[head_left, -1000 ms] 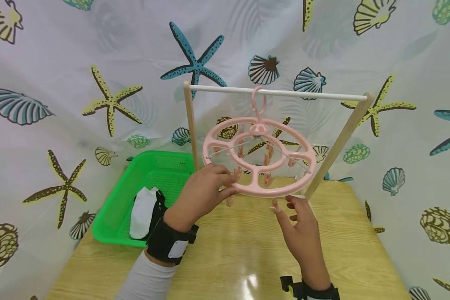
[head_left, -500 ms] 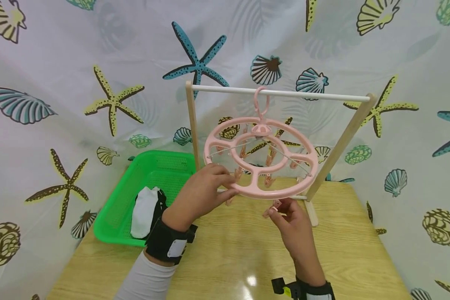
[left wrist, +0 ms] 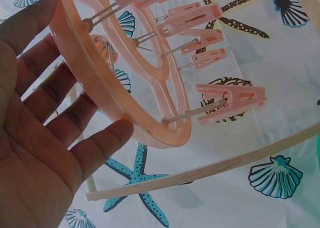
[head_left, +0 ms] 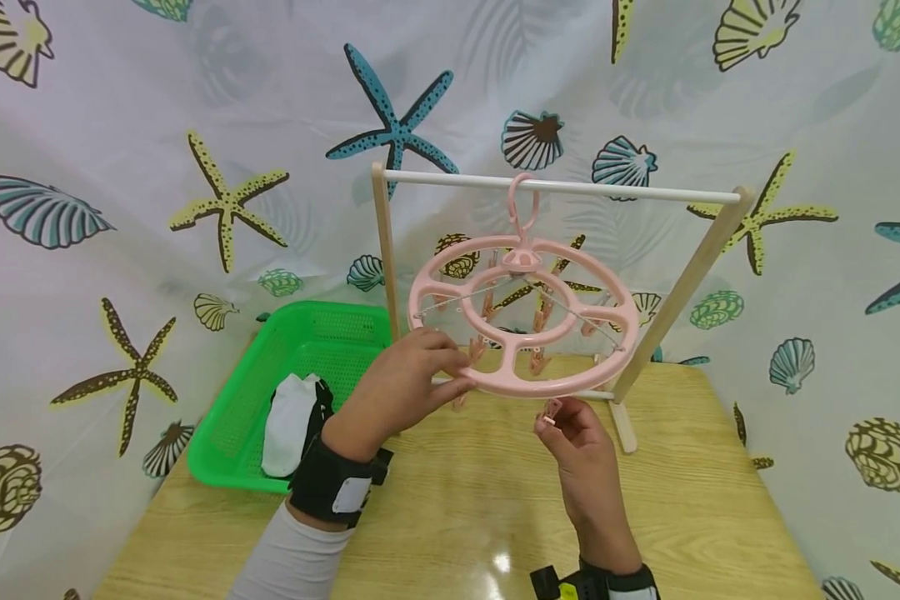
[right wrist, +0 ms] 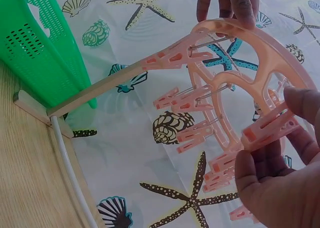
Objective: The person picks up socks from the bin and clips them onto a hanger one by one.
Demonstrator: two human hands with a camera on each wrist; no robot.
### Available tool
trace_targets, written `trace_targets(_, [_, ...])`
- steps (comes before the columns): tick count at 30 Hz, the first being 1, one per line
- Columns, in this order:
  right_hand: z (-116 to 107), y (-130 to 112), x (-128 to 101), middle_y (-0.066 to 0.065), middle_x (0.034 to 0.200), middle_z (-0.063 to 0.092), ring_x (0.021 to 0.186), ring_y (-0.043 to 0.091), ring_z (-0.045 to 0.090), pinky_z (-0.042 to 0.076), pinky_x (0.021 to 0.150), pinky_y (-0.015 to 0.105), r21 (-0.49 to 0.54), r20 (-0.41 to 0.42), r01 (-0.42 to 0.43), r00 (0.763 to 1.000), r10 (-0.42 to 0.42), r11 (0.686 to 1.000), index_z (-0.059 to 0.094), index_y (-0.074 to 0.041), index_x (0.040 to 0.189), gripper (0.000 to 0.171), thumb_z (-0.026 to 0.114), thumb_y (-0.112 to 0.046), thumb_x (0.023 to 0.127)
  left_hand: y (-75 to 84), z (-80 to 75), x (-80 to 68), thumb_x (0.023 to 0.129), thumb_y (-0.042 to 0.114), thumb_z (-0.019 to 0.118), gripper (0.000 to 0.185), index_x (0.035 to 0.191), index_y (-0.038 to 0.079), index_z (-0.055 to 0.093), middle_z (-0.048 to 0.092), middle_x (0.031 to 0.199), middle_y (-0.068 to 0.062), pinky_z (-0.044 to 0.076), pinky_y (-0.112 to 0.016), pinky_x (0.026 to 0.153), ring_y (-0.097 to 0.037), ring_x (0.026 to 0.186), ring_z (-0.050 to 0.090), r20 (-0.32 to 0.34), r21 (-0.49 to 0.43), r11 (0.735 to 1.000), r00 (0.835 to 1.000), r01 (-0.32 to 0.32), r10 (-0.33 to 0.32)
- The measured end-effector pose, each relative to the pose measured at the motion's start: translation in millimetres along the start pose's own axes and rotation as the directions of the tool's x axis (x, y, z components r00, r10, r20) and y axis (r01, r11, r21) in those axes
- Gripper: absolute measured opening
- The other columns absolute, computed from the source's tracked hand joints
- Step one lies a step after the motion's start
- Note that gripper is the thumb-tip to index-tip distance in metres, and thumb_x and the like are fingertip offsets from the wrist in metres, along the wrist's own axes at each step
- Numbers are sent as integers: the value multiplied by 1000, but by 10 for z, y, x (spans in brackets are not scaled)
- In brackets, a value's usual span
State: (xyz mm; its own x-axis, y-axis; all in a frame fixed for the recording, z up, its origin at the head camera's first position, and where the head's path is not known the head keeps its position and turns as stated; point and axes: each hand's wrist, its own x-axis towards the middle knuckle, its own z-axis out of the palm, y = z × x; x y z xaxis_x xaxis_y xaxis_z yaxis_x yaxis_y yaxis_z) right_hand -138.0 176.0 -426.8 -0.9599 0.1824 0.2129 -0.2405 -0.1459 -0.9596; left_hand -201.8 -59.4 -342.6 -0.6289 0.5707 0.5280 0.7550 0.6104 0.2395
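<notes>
A pink round clip hanger (head_left: pixel 536 387) hangs by its hook from the white bar of a wooden rack (head_left: pixel 708 250). My left hand (head_left: pixel 405 379) holds the near left part of its rim, with the thumb and fingers on either side of the ring in the left wrist view. Below the front of the rim, my right hand (head_left: pixel 588 454) pinches a pink clothespin (right wrist: pixel 270 130) between thumb and fingers. Several other clothespins (left wrist: pixel 232 102) dangle from the ring on short links, with nothing seen clipped in them.
A green basket (head_left: pixel 217 433) stands at the left of the wooden table (head_left: pixel 450 517). White cloth (head_left: pixel 285 425) and black cloth (head_left: pixel 318 412) lie in it. The rack's foot (head_left: pixel 624 427) is right of my right hand. A patterned sheet (head_left: pixel 270 83) covers the wall behind.
My right hand, near a clothespin with its fingers apart a second ago, has closed on it and turned it slightly. My left hand has stayed on the rim.
</notes>
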Motion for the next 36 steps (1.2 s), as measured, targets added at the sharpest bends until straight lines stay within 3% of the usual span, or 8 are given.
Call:
trace_targets(8, [19,3,10,6,93,60,81,17,61,54,75,27,6,-31,18,999,-18,1000,57,16,107,20,65,8,92,-3,8,-7,85,29,80,21,101,16,79,67,97,5,50,-27,74,-13,89,59,11,-11,1000,1000,-3,3])
trace_targets(14, [8,27,17,9,85,61,71,18,62,55,72,29,12,-30,29,999,-28,1000,60,10,100,12,64,0,95,-1,22,-12,86,31,79,22,101,15,78,67,97,4,51,-28,76,-14,91,59,14,-8,1000,1000,-12,12])
trace_targets(21, [-4,25,36,7,85,61,71,17,62,56,73,28,-19,4,8,1000,-8,1000,61,8,102,14,64,-4,96,-27,58,-34,85,27,81,21,100,12,78,66,100,1,50,-31,80,-18,96,59,-63,-25,999,998,-31,29])
trace_targets(29, [-18,37,49,12,86,61,74,18,63,56,76,31,-111,40,-52,998,56,992,61,7,106,13,62,-4,97,-80,132,-72,85,29,80,23,98,11,76,62,113,-6,47,-40,94,-25,114,52,-133,-60,998,991,-14,6])
trace_targets(31, [-17,38,56,14,87,61,74,19,63,56,78,32,-124,52,-65,996,72,990,61,6,106,14,62,-4,98,-114,158,-102,85,26,79,22,100,10,76,61,117,-10,44,-44,99,-28,119,50,-180,-81,996,984,-23,7])
trace_targets(33, [-17,37,64,15,87,61,75,20,63,56,79,32,-129,57,-78,995,86,989,61,6,106,13,62,-4,98,-161,192,-146,86,19,78,18,99,7,74,59,118,-13,41,-48,102,-31,121,49,-262,-113,993,965,-33,2])
trace_targets(36, [-22,31,75,15,86,61,74,21,63,55,80,32,-140,56,-94,993,102,986,61,5,105,13,63,-6,98,-260,260,-240,87,8,73,12,97,2,72,59,116,-17,43,-50,98,-35,116,51,-420,-168,986,905,-6,-66])
